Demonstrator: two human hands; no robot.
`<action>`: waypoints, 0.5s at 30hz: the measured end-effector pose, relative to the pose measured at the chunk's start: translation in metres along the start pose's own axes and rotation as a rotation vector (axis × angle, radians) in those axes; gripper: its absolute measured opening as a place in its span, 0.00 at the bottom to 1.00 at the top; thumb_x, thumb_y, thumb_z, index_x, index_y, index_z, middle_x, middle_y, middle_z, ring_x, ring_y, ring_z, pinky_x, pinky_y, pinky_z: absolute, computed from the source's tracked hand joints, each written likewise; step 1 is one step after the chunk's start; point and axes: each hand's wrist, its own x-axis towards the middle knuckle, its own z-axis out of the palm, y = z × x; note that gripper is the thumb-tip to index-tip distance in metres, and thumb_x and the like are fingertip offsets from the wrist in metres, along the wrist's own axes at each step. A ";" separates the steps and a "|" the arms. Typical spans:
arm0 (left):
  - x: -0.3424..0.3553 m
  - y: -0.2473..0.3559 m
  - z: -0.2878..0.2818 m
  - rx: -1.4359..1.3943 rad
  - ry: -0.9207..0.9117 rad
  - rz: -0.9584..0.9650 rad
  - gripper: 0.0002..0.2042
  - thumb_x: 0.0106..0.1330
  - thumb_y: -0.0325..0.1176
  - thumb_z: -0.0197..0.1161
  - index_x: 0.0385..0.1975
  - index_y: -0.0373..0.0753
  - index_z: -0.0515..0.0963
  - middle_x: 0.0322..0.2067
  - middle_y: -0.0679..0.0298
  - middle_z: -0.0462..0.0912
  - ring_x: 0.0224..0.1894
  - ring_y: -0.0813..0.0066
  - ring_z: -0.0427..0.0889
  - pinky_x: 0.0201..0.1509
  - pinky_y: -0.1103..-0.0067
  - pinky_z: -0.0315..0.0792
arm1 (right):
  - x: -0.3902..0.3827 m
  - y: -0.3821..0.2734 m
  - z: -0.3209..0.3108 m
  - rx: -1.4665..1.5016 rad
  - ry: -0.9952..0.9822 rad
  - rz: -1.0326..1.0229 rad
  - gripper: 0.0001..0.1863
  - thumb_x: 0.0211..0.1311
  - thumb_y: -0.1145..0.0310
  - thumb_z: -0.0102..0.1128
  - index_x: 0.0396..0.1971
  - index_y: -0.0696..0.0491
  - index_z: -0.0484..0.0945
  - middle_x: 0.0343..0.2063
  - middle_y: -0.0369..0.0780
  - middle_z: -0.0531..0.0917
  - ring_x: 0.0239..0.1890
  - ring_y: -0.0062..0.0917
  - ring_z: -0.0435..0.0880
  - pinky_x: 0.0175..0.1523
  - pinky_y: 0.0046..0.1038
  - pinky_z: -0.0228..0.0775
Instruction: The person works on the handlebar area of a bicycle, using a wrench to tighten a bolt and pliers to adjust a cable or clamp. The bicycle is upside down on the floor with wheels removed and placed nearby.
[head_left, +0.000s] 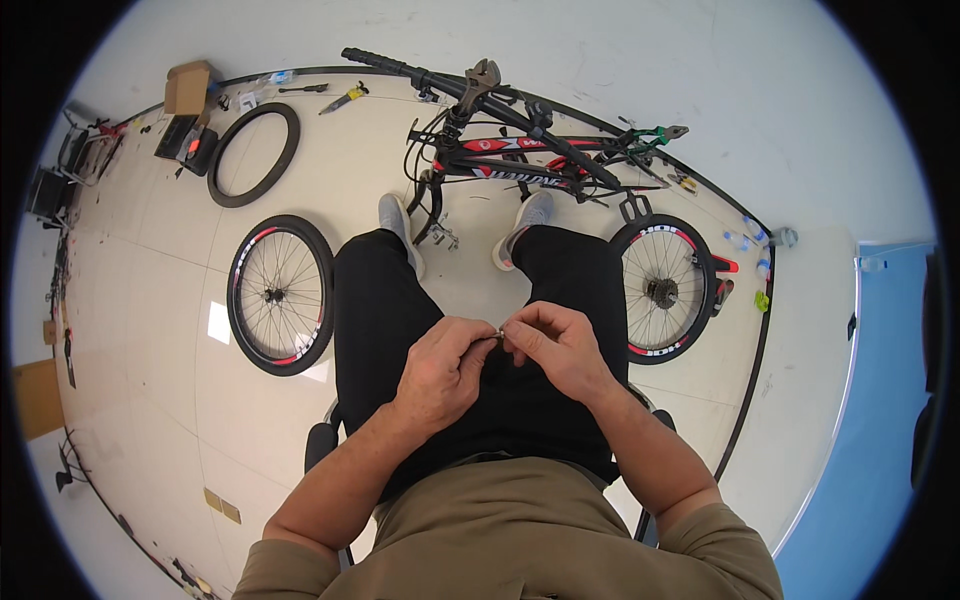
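Above my lap, my left hand (447, 367) and my right hand (556, 346) meet fingertip to fingertip. Between them they pinch a small metal part (500, 333), too tiny to tell its kind. Thumb and forefinger of each hand close on it from either side. Beyond my feet lies a black and red bicycle frame (510, 165) with its handlebar, and an adjustable wrench (482, 80) rests on it. A wheel with a tire (283, 295) lies to the left of my legs; another wheel with a cog cassette (662, 291) lies to the right.
A loose tire (255, 154) lies at the far left, near an open cardboard box (190, 88) and a yellow-handled tool (345, 97). Green-handled pliers (662, 135) are by the frame's rear. Several plastic bottles (755, 232) stand along the right wall. Chair armrests (322, 444) flank me.
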 end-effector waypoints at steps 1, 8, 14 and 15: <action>0.000 -0.001 0.000 0.008 -0.004 0.009 0.07 0.63 0.19 0.65 0.38 0.35 0.78 0.30 0.57 0.80 0.30 0.61 0.81 0.33 0.74 0.75 | 0.000 0.000 0.001 -0.031 0.002 0.006 0.09 0.67 0.70 0.64 0.39 0.60 0.82 0.29 0.36 0.84 0.29 0.15 0.79 0.37 0.18 0.73; -0.002 -0.005 0.002 0.025 -0.010 0.058 0.06 0.63 0.19 0.64 0.38 0.34 0.78 0.30 0.56 0.80 0.30 0.61 0.81 0.33 0.73 0.75 | 0.000 -0.002 0.003 -0.082 -0.001 -0.008 0.07 0.66 0.71 0.65 0.37 0.60 0.82 0.28 0.34 0.84 0.28 0.13 0.79 0.35 0.17 0.72; -0.006 -0.009 -0.001 0.036 -0.123 -0.107 0.05 0.67 0.23 0.63 0.40 0.33 0.78 0.32 0.54 0.82 0.32 0.60 0.83 0.36 0.73 0.77 | -0.002 -0.005 0.005 -0.061 -0.004 -0.026 0.07 0.65 0.74 0.65 0.40 0.60 0.81 0.32 0.34 0.84 0.32 0.14 0.81 0.37 0.18 0.74; -0.006 -0.008 -0.001 0.024 -0.119 -0.155 0.05 0.68 0.23 0.62 0.41 0.33 0.77 0.32 0.54 0.82 0.33 0.61 0.83 0.37 0.73 0.77 | -0.002 -0.005 0.006 -0.058 0.003 -0.028 0.07 0.65 0.75 0.64 0.40 0.60 0.80 0.32 0.35 0.84 0.32 0.14 0.81 0.38 0.18 0.74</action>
